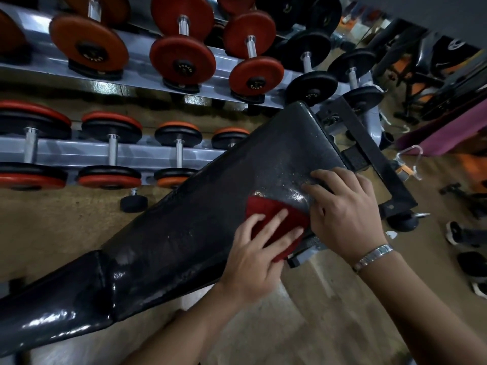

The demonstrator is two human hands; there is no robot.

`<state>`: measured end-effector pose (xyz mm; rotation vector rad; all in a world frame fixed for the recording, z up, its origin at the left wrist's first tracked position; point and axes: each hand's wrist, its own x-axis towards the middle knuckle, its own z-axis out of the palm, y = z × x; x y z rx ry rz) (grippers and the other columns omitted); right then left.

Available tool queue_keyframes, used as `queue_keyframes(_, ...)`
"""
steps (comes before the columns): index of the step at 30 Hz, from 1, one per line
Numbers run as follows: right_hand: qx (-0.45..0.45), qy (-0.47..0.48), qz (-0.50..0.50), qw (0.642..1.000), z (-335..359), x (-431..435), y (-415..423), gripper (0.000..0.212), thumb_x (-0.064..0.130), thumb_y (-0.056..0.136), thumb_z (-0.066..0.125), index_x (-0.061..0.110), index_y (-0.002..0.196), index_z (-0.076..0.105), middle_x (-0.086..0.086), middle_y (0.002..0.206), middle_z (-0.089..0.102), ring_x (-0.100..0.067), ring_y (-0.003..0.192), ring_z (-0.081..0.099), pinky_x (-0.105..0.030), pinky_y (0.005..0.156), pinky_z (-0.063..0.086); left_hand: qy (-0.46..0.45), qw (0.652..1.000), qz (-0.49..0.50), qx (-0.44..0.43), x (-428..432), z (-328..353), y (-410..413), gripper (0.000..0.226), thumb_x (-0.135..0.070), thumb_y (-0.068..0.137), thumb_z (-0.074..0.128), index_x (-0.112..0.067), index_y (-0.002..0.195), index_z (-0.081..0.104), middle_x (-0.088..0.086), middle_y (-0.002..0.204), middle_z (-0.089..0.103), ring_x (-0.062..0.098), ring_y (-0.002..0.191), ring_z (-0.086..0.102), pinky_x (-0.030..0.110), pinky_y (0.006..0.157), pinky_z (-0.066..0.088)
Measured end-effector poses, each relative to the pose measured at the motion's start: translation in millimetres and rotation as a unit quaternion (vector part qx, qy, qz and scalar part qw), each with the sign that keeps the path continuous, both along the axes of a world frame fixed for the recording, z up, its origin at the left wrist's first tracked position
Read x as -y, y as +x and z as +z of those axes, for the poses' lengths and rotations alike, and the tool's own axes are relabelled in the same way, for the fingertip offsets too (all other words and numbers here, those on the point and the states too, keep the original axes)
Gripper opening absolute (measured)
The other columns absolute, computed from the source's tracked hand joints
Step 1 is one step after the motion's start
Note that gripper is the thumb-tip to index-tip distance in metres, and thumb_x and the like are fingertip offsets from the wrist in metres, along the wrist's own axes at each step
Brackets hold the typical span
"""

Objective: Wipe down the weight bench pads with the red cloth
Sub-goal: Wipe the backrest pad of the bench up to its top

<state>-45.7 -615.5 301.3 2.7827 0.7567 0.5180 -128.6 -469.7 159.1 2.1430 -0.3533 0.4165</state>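
Dumbbell rack, 2 tiers, stands behind the black bench pad. Right hand rests on the pad's wet end, fingers loosely spread, gripping nothing. Left hand presses straight fingers onto the red cloth on the pad, beside it.

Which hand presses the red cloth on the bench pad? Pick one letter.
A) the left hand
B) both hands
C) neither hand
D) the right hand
A: the left hand lies with straight fingers on the red cloth on the bench pad; the right hand rests on the pad beside it.
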Motion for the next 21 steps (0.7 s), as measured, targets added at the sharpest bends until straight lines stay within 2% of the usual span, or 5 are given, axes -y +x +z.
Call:
queue_keyframes(4,-0.005,-0.003,-0.001,1.000,-0.3,0.7,1.1,0.026,0.012,0.083,0.059,0.019,0.103,0.074,-0.003,0.122,0.068,-0.031,0.115,0.059,-0.046,0.091,0.044,-0.041,0.994,0.077,-0.069,-30.0,-25.2,5.7,0.062,-0.016,0.087,0.046,-0.041,0.143,0.057,-0.013,0.163,0.037,0.028,0.132,0.040,0.054,0.109,0.042)
queue_keyframes(7,-0.001,-0.001,-0.004,1.000,-1.0,-2.0,1.7,0.024,0.012,0.083,0.062,0.020,0.101,0.074,-0.003,0.120,0.068,-0.031,0.114,0.059,-0.046,0.090,0.044,-0.087,0.982,0.126,-0.111,-22.7,2.2,40.5,0.059,-0.020,0.091,0.042,-0.041,0.145,0.055,-0.011,0.163,0.038,0.027,0.133,0.037,0.052,0.114,0.038)
queue_keyframes(13,0.003,0.006,0.003,1.000,-3.0,0.2,0.7,0.025,0.016,0.085,0.054,0.019,0.099,0.074,-0.002,0.120,0.068,-0.031,0.113,0.060,-0.045,0.091,0.044,-0.049,0.997,0.029,-0.055,-3.7,13.8,21.4,0.062,-0.017,0.087,0.045,-0.038,0.144,0.057,-0.014,0.163,0.037,0.025,0.141,0.034,0.050,0.117,0.035)
queue_keyframes(17,0.000,0.006,0.003,1.000,-3.3,1.4,1.0,0.025,0.013,0.085,0.057,0.019,0.103,0.074,-0.002,0.122,0.068,-0.030,0.116,0.059,-0.045,0.094,0.043,-0.078,0.990,0.088,-0.078,-27.1,-8.6,25.7,0.060,-0.016,0.088,0.045,-0.040,0.141,0.060,-0.015,0.160,0.042,0.025,0.136,0.038,0.052,0.113,0.040)
queue_keyframes(21,0.014,0.006,0.000,1.000,-2.3,-4.2,1.4,0.028,0.014,0.083,0.053,0.019,0.101,0.073,-0.001,0.119,0.069,-0.029,0.113,0.060,-0.043,0.091,0.043,-0.101,0.982,0.122,-0.098,-11.9,25.0,62.2,0.058,-0.021,0.091,0.042,-0.040,0.144,0.057,-0.011,0.161,0.041,0.026,0.136,0.035,0.049,0.118,0.034)
